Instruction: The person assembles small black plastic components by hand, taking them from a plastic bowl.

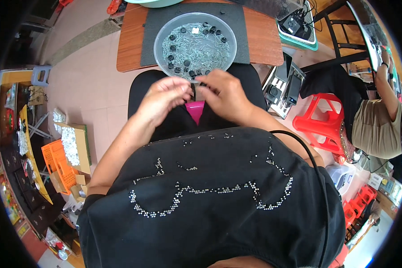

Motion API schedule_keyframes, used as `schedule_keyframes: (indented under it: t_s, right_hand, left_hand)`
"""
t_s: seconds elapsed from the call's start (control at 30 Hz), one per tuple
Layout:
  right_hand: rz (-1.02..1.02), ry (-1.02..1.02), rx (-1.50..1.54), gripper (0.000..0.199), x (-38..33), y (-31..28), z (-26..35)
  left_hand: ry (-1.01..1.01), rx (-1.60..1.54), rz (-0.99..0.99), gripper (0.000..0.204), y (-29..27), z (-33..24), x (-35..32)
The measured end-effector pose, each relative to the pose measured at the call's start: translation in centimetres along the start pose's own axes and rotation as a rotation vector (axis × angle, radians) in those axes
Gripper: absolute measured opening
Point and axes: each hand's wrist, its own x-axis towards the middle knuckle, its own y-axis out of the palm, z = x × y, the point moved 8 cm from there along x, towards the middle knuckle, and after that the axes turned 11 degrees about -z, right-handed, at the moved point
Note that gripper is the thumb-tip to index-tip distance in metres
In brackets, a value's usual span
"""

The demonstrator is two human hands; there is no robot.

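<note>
My left hand and my right hand meet above my lap, just at the near rim of a round see-through basin. Both have thumb and fingers pinched together. A small dark piece shows by my right fingertips, too small to name; what my left fingers hold is hidden. Inside the basin lie many thin, silvery screw-like pieces, with several round black caps and one small white piece among them. Below my hands, between my legs, a bright pink object is partly visible.
The basin stands on a dark mat on a brown wooden table. A red plastic stool and a seated person are to the right. An orange crate and an open cardboard box sit at left.
</note>
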Motion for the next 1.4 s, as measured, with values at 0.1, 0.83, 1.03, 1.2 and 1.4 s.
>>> schedule_keyframes:
  t_s: [0.1,0.83,1.03,1.2,1.4]
  right_hand:
    - [-0.157,0.200,0.043,0.019,1.7,-3.1,-2.4]
    - [-0.304,0.434,0.450,0.015,2.0,-4.0,-5.8]
    - [-0.325,0.326,0.374,0.016,1.8,-3.9,-4.6]
    - [-0.341,0.278,0.517,0.017,1.7,-3.5,-3.2]
    - [-0.284,0.136,0.287,0.018,1.8,-4.3,-0.5]
  left_hand:
    - [0.303,0.371,-0.103,0.015,0.3,-3.5,3.7]
    - [0.234,0.257,-0.253,0.017,-1.2,-5.5,7.9]
    - [0.110,-0.323,0.061,0.020,1.9,-5.5,5.2]
    - [-0.004,-0.521,0.173,0.022,3.8,-4.4,3.3]
    - [0.017,-0.478,0.250,0.028,4.6,-4.0,2.1]
